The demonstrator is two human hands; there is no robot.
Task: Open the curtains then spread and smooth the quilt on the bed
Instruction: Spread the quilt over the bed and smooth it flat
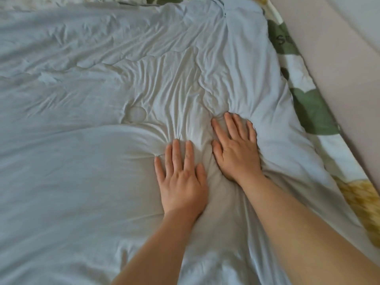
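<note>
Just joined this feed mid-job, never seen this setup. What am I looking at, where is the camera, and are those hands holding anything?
No machine here: these are a person's two bare hands, filmed by one camera worn on the head, looking forward and down. The left hand and right hand lie flat, fingers straight, pressing on a wrinkled pale blue quilt. Neither holds anything. Past the quilt's right edge shows a green, white and yellow patterned sheet.

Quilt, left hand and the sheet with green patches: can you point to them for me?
quilt (82, 83), head view, a wrinkled bare part.
left hand (182, 182), head view, back of the hand.
patterned sheet (313, 114), head view, a green patch.
</note>
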